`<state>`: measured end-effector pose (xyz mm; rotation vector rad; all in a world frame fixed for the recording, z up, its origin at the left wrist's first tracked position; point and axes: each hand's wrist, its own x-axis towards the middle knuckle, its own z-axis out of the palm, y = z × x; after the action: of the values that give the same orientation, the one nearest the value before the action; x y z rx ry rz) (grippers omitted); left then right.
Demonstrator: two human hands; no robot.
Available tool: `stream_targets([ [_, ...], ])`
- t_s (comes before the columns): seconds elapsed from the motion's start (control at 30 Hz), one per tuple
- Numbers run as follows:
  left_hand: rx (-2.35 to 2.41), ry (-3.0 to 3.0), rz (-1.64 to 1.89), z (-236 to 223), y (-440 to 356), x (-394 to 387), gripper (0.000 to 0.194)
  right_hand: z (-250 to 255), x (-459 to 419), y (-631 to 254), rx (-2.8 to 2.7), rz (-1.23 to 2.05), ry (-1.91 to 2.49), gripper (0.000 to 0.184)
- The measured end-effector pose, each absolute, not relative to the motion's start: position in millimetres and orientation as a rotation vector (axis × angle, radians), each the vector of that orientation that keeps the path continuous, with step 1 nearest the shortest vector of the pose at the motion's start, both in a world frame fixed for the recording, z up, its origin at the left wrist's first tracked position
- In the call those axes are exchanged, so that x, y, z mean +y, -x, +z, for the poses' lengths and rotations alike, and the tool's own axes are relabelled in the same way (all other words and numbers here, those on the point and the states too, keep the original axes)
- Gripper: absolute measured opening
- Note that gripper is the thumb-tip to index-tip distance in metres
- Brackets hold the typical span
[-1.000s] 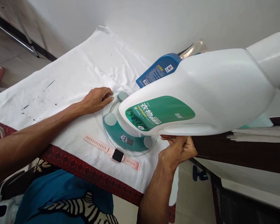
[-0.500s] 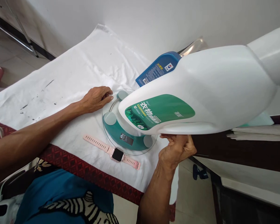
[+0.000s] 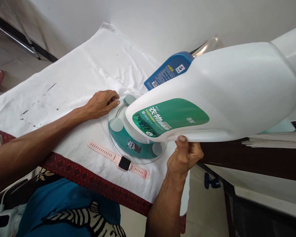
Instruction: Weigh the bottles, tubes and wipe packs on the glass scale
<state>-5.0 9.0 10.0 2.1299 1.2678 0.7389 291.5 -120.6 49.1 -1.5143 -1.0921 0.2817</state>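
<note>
A big white detergent jug (image 3: 224,89) with a green label stands on a round glass scale (image 3: 120,135) with a teal centre and a lit display. My right hand (image 3: 185,154) presses against the jug's near side, thumb up on its lower edge, fingers curled. My left hand (image 3: 101,103) rests on the white cloth with curled fingers touching the scale's left rim. A pink smartwatch (image 3: 120,161) lies flat on the cloth just in front of the scale.
A blue bottle (image 3: 169,70) stands behind the jug by the white wall. The white cloth (image 3: 71,79) covers a table with a red patterned edge (image 3: 93,184). A dark shelf with papers (image 3: 271,141) is at right. Tiled floor lies at far left.
My right hand has shifted from below the jug's edge to pressing on it, thumb now raised against it. The jug has moved slightly. My left hand stays put.
</note>
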Motion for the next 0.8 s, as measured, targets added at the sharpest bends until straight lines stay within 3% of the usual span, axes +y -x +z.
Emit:
stream_targets([
  [0.3,1.266,-2.130,0.737,10,6,8,0.028,58,-109,-276,-1.069,0.281,1.400,0.041],
  [0.5,1.260,-2.111,0.744,9,6,9,0.029,74,-94,-260,-0.962,0.169,1.248,0.017],
  [0.67,1.234,-2.096,0.778,7,7,11,0.027,90,-83,-251,-0.956,0.227,1.181,0.041],
  [0.8,1.217,-2.086,0.809,5,7,11,0.027,99,-80,-242,-0.850,0.289,1.141,0.036],
])
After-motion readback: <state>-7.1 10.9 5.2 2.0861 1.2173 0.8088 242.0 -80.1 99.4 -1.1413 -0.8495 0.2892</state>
